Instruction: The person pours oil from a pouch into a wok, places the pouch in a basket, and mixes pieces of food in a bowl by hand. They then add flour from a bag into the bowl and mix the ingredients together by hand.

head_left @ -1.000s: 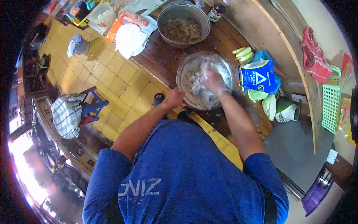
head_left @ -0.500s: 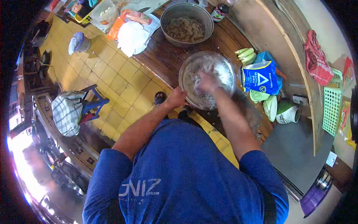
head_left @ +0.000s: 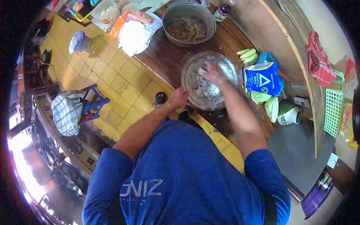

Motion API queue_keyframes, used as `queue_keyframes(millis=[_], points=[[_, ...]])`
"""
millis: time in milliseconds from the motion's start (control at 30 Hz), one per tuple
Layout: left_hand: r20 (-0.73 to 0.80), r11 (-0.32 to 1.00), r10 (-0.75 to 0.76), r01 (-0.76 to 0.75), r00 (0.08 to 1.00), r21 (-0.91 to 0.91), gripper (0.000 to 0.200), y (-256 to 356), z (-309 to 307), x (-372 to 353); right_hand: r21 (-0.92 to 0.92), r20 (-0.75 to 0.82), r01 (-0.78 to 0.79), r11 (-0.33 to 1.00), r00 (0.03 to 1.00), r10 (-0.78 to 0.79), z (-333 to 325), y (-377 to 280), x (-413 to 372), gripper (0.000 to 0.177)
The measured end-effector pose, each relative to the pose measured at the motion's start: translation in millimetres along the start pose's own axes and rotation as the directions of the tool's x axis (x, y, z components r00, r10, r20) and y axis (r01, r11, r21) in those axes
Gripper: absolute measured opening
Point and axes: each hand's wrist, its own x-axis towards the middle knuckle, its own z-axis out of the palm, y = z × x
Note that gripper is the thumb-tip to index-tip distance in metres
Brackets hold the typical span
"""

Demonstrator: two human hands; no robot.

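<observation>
Left hand [head_left: 178,98]: closed on the near rim of the mixing bowl [head_left: 225,98], thumb over the edge. Right hand [head_left: 212,73]: down inside the bowl on the pale, lumpy mixture [head_left: 202,89], fingers bent. Whether they grip any of it cannot be told.

The bowl stands on the dark wooden table [head_left: 168,60], near its front edge. Just to its right lies a blue bag [head_left: 262,78] with a white triangle emblem; its lettering appears to read "SEGITIGA BIRU". Green bananas [head_left: 247,56] sit at the bag's far corner. Beyond the mixing bowl is a second metal bowl [head_left: 168,15] of brownish food, with a labelled jar [head_left: 221,12] beside it, its label illegible.
</observation>
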Motion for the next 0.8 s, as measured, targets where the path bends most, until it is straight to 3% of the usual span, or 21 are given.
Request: queue_keyframes(millis=[33,100,133,200,233,300,333,400,467,533,567,600,667,700,733,800], points=[[-0.001,1.0,-0.003,0.003,1.0,0.007,0.033,-4,-1,2,0.007,0.0,0.001,1.0,1.0,-0.001,6,-22,-3,0.048],[0.077,0.994,-0.108,0.106,0.991,0.03,0.023,-6,-2,4,-0.428,0.305,0.05,0.902,0.948,0.092,0,-71,-20,0.055],[0.079,0.994,-0.11,0.108,0.991,0.032,0.023,6,-4,-2,-0.426,0.306,0.049,0.904,0.948,0.093,14,-57,-25,0.055],[0.132,0.965,-0.215,0.231,0.968,-0.12,0.024,43,-10,-16,-0.367,0.454,0.358,0.859,0.875,-0.17,42,-10,-35,0.057],[0.133,0.966,-0.212,0.228,0.968,-0.123,0.024,44,-9,-18,-0.371,0.453,0.357,0.857,0.875,-0.168,27,-7,-54,0.057],[0.027,0.996,-0.066,0.068,0.997,-0.062,0.034,43,-10,-20,-0.501,0.359,0.536,0.68,0.843,-0.4,-9,-14,-91,0.06],[0.026,0.996,-0.067,0.068,0.997,-0.064,0.034,34,-6,-17,-0.501,0.361,0.537,0.679,0.842,-0.4,-8,-15,-90,0.06],[-0.077,0.99,0.138,-0.134,0.987,0.047,0.03,10,2,-8,-0.483,0.192,0.326,0.813,0.945,-0.265,-1,-11,-86,0.061],[0.007,0.985,0.14,-0.14,0.99,0.104,0.029,32,-12,-12,-0.523,0.112,0.233,0.82,0.972,-0.205,11,-1,-60,0.063],[0.102,0.977,0.132,-0.147,0.986,0.158,0.028,45,-18,-19,-0.257,0.079,0.313,0.915,0.95,-0.302,1,-5,-46,0.07],[0.105,0.994,0.053,-0.062,0.993,0.088,0.029,47,-18,-18,-0.242,-0.006,0.126,0.962,0.991,-0.131,4,-8,-34,0.055],[0.112,1.0,-0.024,0.022,0.993,0.019,0.03,50,-20,-16,-0.243,-0.013,0.123,0.962,0.991,-0.13,-4,-3,-27,0.055],[0.148,0.995,-0.096,0.097,0.984,0.002,0.029,36,-22,-4,0.0,0.167,0.149,0.989,0.975,-0.147,-39,0,-24,0.047],[0.187,0.984,-0.173,0.179,0.967,-0.014,0.029,26,-21,1,0.308,0.29,-0.022,0.951,0.954,-0.071,-54,0,-29,0.051],[0.19,0.984,-0.172,0.179,0.967,-0.016,0.029,29,-21,-2,0.305,0.291,-0.025,0.952,0.954,-0.068,-67,1,-39,0.051],[0.178,0.983,-0.126,0.147,0.976,-0.107,0.033,43,-23,-11,0.657,0.311,-0.117,0.745,0.942,-0.126,-85,2,-62,0.045]])
